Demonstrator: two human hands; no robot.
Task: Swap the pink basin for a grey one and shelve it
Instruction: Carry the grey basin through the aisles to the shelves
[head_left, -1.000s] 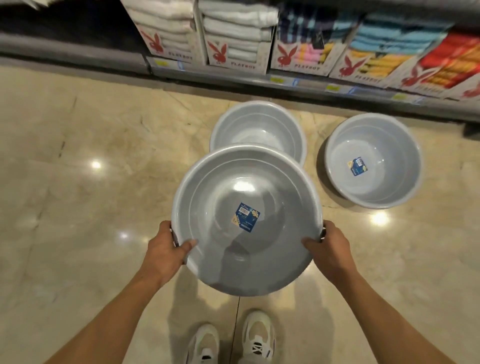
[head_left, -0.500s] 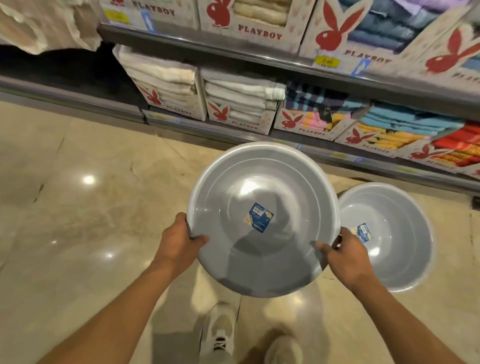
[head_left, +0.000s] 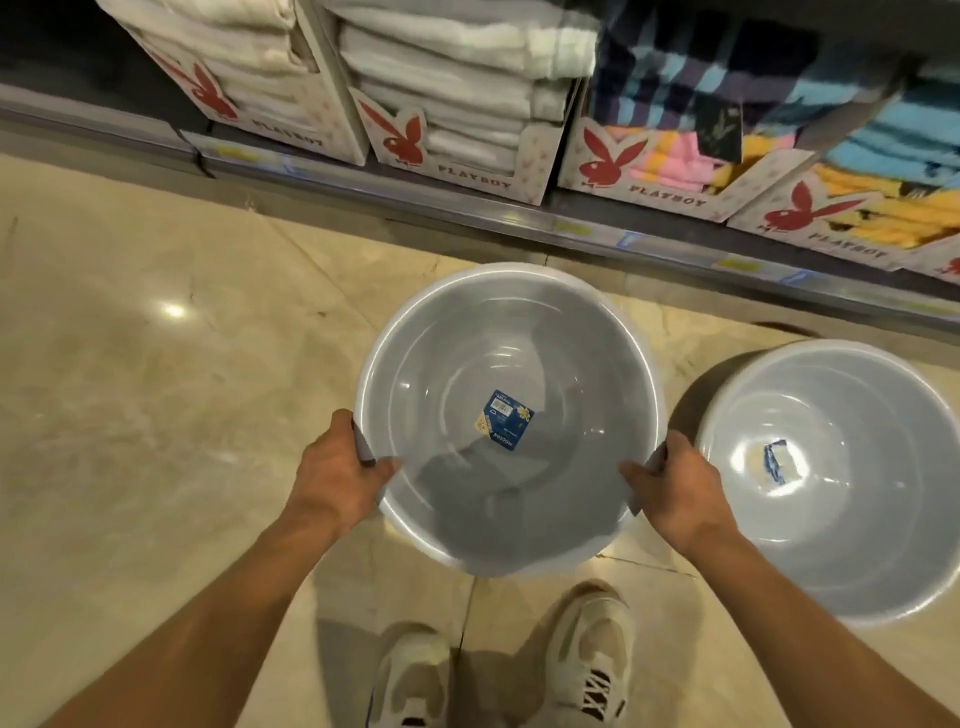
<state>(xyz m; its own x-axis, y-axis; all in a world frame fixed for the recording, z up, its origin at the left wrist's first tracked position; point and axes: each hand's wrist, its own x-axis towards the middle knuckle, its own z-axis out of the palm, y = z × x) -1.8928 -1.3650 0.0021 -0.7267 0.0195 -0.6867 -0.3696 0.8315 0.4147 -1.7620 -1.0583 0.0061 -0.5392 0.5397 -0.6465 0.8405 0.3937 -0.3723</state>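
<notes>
I hold a grey plastic basin (head_left: 441, 364) in front of me, above the floor, its opening facing up and a blue label on its bottom. My left hand (head_left: 337, 473) grips its near-left rim, thumb inside. My right hand (head_left: 675, 493) grips the near-right rim the same way. A second grey basin (head_left: 857, 519) stands on the floor to the right, close to the held one. No pink basin is in view.
A low shelf edge (head_left: 519, 218) runs across the top, carrying cardboard boxes of folded towels (head_left: 457, 88). The polished beige floor (head_left: 156, 415) spreads to the left. My two shoes (head_left: 592, 654) show below the basin.
The view has dropped from the upper shelves toward the floor. The basin stays in both hands, now closer to the shelf. The third basin from a second ago is out of sight.
</notes>
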